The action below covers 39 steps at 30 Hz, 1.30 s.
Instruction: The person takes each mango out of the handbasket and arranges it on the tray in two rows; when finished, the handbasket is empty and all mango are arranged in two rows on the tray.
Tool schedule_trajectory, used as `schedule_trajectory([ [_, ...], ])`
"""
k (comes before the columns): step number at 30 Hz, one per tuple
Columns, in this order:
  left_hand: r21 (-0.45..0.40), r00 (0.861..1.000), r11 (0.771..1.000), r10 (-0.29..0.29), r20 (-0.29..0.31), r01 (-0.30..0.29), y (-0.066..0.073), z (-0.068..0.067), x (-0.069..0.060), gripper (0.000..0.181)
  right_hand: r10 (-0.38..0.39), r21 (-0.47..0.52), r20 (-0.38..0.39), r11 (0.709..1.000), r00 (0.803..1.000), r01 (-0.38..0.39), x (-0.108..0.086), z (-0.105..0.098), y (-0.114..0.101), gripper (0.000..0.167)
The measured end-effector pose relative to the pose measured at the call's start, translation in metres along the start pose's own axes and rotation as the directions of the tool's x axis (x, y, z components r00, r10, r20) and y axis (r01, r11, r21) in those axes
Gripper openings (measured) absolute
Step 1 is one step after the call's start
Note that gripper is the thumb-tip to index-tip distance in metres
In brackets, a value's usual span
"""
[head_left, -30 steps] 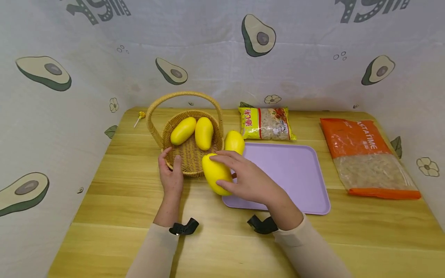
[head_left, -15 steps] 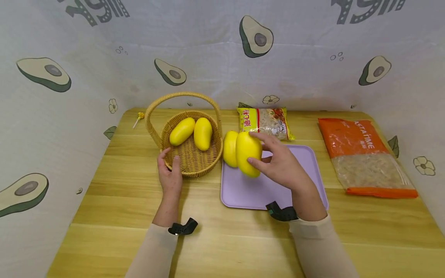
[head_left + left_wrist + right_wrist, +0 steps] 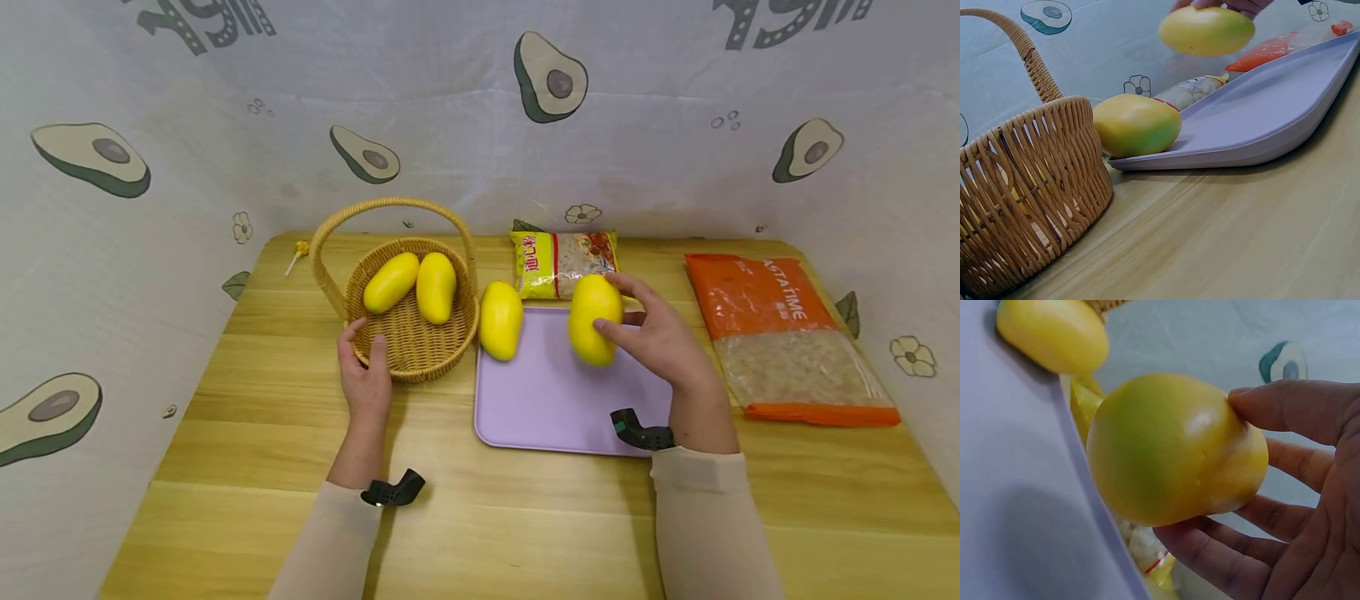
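In the head view, my right hand (image 3: 656, 337) holds a yellow mango (image 3: 596, 320) above the lilac tray (image 3: 540, 408). In the right wrist view, its thumb and fingers pinch one end of this mango (image 3: 1166, 450), which has a greenish patch. My left hand (image 3: 366, 375) holds the near left rim of the wicker basket (image 3: 420, 358). Two more mangoes (image 3: 392, 283) lie side by side inside the basket. A further mango (image 3: 501, 321) lies at the tray's far left corner, close beside the basket. The left hand is out of sight in the left wrist view.
Behind the tray lies a yellow pasta bag (image 3: 551, 262). A large orange and clear pasta bag (image 3: 795, 333) lies at the right. At the far left is a small yellow lollipop (image 3: 300, 250). Avocado-printed cloth (image 3: 450, 100) walls the table (image 3: 300, 400). The basket's handle (image 3: 397, 202) arches high.
My right hand has carried its mango from beside the basket to the right, over the tray. My left hand stays at the basket's rim.
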<state>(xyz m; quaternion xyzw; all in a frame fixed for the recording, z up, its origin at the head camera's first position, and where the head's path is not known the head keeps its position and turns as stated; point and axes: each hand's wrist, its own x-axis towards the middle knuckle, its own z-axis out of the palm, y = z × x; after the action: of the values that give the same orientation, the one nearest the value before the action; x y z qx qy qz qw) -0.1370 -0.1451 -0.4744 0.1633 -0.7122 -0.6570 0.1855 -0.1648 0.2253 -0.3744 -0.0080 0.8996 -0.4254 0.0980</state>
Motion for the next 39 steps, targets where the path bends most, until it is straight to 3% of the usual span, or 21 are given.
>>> schedule_trajectory([
  [13, 0.014, 1.000, 1.000, 0.019, 0.006, -0.019, -0.002, -0.002, 0.001, 0.040, 0.161, -0.008, 0.079, 0.987, 0.984, -0.161, 0.017, 0.002, 0.028, 0.080],
  [24, -0.010, 0.999, 0.999, 0.032, 0.010, -0.032, -0.001, 0.000, 0.001, 0.040, 0.167, 0.046, 0.104, 0.984, 0.981, -0.172, 0.022, 0.005, 0.038, 0.077],
  [39, -0.019, 1.000, 0.999, 0.029, 0.004, -0.029, -0.001, 0.000, 0.001, 0.039, 0.183, 0.025, 0.090, 0.982, 0.979, -0.186, 0.025, 0.007, 0.043, 0.076],
])
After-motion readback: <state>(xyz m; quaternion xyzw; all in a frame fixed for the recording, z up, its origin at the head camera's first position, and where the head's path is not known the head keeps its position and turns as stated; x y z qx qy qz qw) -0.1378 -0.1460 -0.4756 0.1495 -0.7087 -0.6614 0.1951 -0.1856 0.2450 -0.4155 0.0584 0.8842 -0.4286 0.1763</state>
